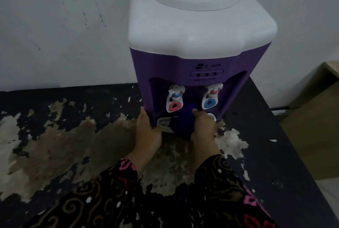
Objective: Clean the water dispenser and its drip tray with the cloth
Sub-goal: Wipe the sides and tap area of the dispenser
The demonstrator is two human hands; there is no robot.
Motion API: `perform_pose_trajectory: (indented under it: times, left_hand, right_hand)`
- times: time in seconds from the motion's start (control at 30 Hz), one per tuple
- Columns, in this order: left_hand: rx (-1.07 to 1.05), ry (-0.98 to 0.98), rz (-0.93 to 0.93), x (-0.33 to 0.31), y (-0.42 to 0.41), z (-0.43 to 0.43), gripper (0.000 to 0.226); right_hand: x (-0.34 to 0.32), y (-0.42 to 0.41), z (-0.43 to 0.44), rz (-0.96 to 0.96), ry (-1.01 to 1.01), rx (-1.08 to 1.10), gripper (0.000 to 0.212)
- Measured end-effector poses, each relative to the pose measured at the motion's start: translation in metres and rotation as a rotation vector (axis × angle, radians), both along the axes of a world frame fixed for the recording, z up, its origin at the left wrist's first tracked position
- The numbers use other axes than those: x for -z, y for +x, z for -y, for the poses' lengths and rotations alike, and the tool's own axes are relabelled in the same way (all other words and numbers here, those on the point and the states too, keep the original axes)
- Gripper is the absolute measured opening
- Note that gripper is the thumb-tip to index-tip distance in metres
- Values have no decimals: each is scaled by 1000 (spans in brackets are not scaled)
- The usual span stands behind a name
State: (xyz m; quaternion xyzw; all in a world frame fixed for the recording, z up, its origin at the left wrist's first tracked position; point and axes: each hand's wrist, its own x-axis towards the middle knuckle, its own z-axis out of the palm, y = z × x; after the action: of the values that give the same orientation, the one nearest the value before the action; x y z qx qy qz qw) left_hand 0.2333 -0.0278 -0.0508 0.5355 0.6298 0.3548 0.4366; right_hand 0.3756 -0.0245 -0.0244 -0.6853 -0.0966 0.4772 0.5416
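A purple water dispenser [194, 62] with a white top stands on a dark table against the wall. It has a red tap [174, 100] on the left and a blue tap [211, 97] on the right. Its white drip tray [164, 123] sits in the recess below them. My left hand [147, 127] grips the dispenser's lower left front corner beside the tray. My right hand [202, 127] holds a dark blue cloth [183, 123] and presses it onto the tray under the taps. The cloth hides most of the tray.
The table [275, 154] is black with large worn, peeling patches in front of the dispenser. Its right edge drops to a floor where a pale wooden piece of furniture [315, 117] stands. A white wall [64, 35] rises right behind.
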Motion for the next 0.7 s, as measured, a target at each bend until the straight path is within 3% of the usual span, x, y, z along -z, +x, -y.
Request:
perform_pose_trajectory:
  times: [0.07, 0.13, 0.27, 0.37, 0.5, 0.7]
  left_hand:
    - [-3, -9, 40, -1, 1, 2, 51]
    - [-11, -28, 114, -2, 4, 6, 45]
    - [-77, -245, 203, 3, 9, 8, 49]
    - [-97, -345, 212, 11, 13, 9, 52]
    - [-159, -448, 265, 17, 18, 4, 41]
    - [-288, -523, 237, 23, 34, -3, 51]
  right_hand:
    - [3, 27, -2, 54, -24, 91, 22]
    - [8, 47, -5, 241, -91, 30, 20]
    - [4, 51, -2, 800, -283, -400, 22]
    - [10, 41, 3, 1042, -318, -611, 20]
    - [25, 37, 5, 1127, -217, -593, 17]
    - [34, 40, 6, 1125, -114, -549, 13]
